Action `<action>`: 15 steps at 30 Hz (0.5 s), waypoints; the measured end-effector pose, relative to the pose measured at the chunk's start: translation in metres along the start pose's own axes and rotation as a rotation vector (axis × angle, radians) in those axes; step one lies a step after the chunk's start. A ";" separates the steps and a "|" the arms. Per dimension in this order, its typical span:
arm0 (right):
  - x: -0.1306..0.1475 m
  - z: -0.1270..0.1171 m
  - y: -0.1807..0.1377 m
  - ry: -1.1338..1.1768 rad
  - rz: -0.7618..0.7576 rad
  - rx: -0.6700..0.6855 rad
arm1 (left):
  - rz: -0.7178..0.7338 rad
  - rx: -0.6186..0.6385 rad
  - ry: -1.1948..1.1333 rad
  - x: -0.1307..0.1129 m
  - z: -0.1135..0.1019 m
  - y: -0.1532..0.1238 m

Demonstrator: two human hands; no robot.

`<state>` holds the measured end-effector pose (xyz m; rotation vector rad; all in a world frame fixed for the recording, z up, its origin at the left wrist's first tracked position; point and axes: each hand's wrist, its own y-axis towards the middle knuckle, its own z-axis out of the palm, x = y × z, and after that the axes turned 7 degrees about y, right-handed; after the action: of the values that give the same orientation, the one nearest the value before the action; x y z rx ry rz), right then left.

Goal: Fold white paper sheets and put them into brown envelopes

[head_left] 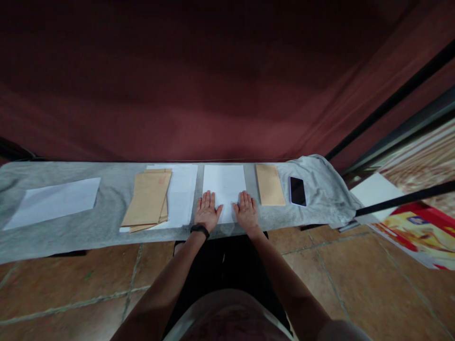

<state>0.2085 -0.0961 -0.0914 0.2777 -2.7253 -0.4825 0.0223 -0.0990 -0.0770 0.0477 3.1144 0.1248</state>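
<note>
My left hand (207, 210) and my right hand (246, 210) both lie flat, fingers stretched out, on the near part of a white sheet of paper (224, 182) on a narrow table under a grey cloth (106, 213). Neither hand holds anything. A black band is on my left wrist. To the right of the sheet lies a single brown envelope (270, 184). To the left, a stack of brown envelopes (147, 199) rests on more white paper (183, 192).
A black phone (297, 191) lies face up near the table's right end. Another white sheet (53, 201) lies at the far left. A dark red curtain hangs behind the table. Tiled floor lies below, with a colourful printed poster (415, 232) on the right.
</note>
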 end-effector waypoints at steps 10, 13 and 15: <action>-0.010 -0.010 -0.026 -0.022 0.036 -0.020 | -0.004 0.014 -0.014 0.001 -0.001 0.000; -0.013 -0.013 -0.034 -0.026 0.041 -0.025 | 0.005 0.000 -0.013 0.003 -0.002 0.000; -0.016 -0.016 -0.040 -0.034 0.037 -0.021 | 0.025 0.000 -0.015 0.006 -0.002 -0.003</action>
<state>0.2344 -0.1340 -0.0968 0.2156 -2.7509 -0.5102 0.0163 -0.1020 -0.0752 0.0872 3.0999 0.1247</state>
